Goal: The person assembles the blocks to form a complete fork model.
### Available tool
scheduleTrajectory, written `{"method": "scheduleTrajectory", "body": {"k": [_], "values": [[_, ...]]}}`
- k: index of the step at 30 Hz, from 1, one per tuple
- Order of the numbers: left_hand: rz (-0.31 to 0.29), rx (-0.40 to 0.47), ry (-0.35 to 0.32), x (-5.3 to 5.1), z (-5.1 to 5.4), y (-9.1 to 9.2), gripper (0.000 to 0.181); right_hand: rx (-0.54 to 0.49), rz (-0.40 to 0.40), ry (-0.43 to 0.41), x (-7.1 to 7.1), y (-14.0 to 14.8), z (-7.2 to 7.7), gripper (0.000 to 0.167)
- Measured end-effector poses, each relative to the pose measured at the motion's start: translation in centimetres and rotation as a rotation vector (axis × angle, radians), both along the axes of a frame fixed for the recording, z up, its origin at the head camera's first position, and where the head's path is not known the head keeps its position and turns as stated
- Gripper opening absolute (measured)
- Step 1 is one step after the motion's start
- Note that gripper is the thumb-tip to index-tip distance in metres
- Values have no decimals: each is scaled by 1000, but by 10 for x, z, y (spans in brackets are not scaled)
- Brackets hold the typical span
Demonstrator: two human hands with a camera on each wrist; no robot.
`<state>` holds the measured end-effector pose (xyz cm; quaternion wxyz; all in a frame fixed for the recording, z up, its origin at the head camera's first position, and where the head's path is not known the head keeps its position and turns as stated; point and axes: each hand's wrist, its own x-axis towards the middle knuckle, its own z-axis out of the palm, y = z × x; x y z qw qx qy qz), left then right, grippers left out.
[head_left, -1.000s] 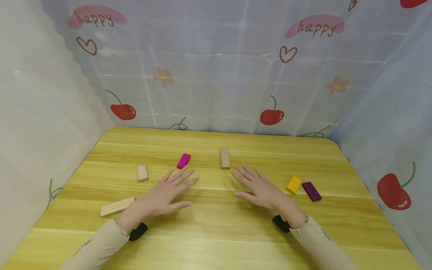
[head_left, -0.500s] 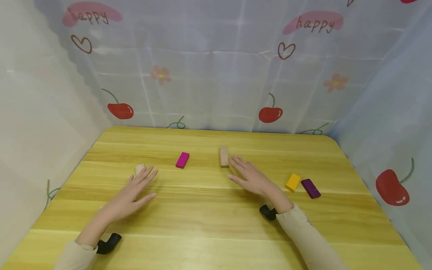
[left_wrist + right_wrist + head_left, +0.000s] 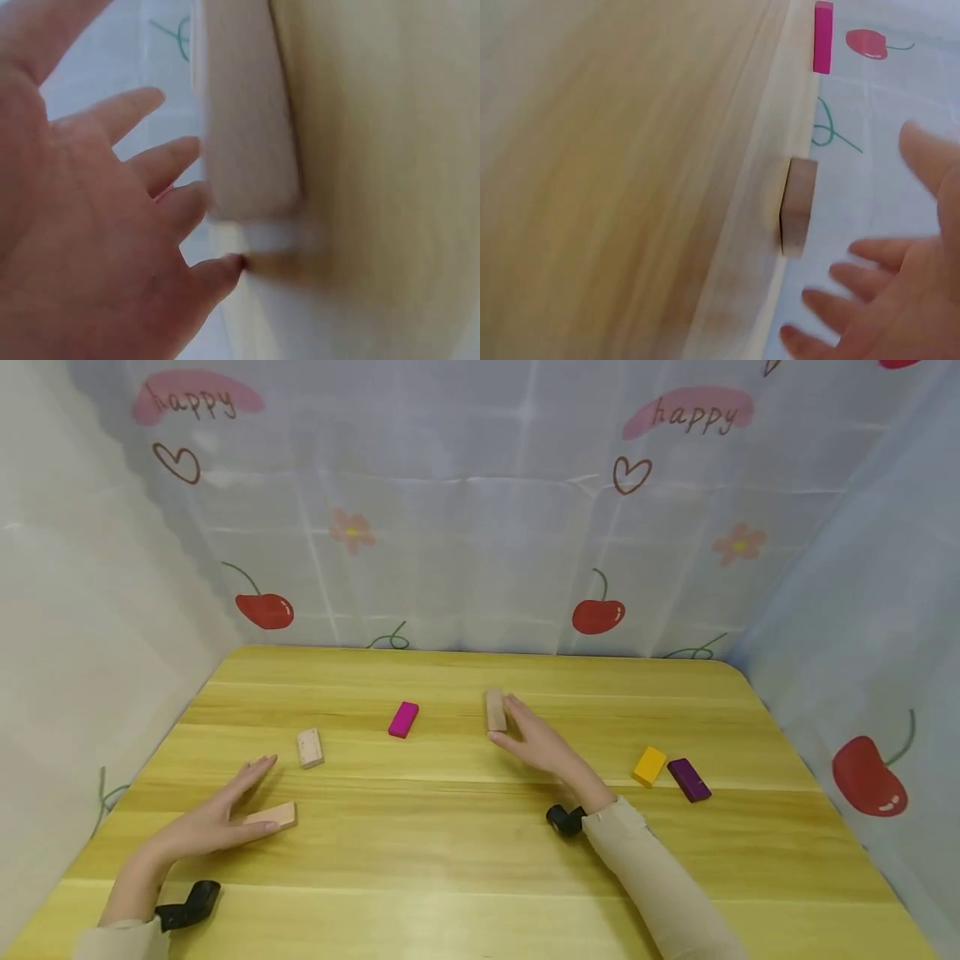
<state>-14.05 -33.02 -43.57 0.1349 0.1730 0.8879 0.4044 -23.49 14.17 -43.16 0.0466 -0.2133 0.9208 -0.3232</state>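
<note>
My left hand (image 3: 198,827) is at the near left beside a long pale wooden block (image 3: 279,816), thumb and fingers spread around it and partly covering it. The left wrist view has that block (image 3: 251,112) just past the outstretched fingers of the hand (image 3: 105,202). My right hand (image 3: 543,745) reaches to a wooden block (image 3: 496,710) at the back middle, fingers along its right side and thumb by its near end; contact is unclear. In the right wrist view a gap separates the spread hand (image 3: 900,292) from the block (image 3: 799,206).
A small pale block (image 3: 310,748) lies at the left of the wooden table (image 3: 420,877), and a magenta block (image 3: 403,719) left of the middle. Yellow (image 3: 648,766) and purple (image 3: 689,779) blocks lie at the right. A printed curtain (image 3: 450,527) stands behind the table.
My left hand has moved left and nearer the table's front, to the long block. My right hand has moved left and forward to the back middle block. The blocks lie as before.
</note>
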Motion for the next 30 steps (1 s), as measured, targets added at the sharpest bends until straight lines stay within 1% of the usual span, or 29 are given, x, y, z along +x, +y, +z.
{"method": "scheduleTrajectory", "body": {"k": [2, 5, 9, 12, 15, 22, 26, 30], "values": [[-3, 18, -16, 1, -2, -5, 84, -2, -30, -27, -4, -3, -2, 75], [-15, 56, -18, 1, -4, -10, 78, -14, -73, -67, -8, -7, -4, 76], [-34, 87, -13, 2, -8, -15, 74, -28, -91, -83, -11, -12, -7, 77], [-43, 81, -3, 1, -11, -17, 72, -25, -105, -77, -13, -16, -12, 79], [-48, 69, 8, 2, -13, -18, 70, -1, -120, -72, -15, -19, -17, 79], [-71, 49, 36, -2, -11, -20, 66, 67, -162, -58, -18, -22, -20, 79], [-85, 43, 37, -3, -12, -21, 63, 100, -187, -10, -19, -24, -24, 78], [-87, 54, 31, 2, -18, -22, 57, 121, -218, 32, -16, -26, -31, 78]]}}
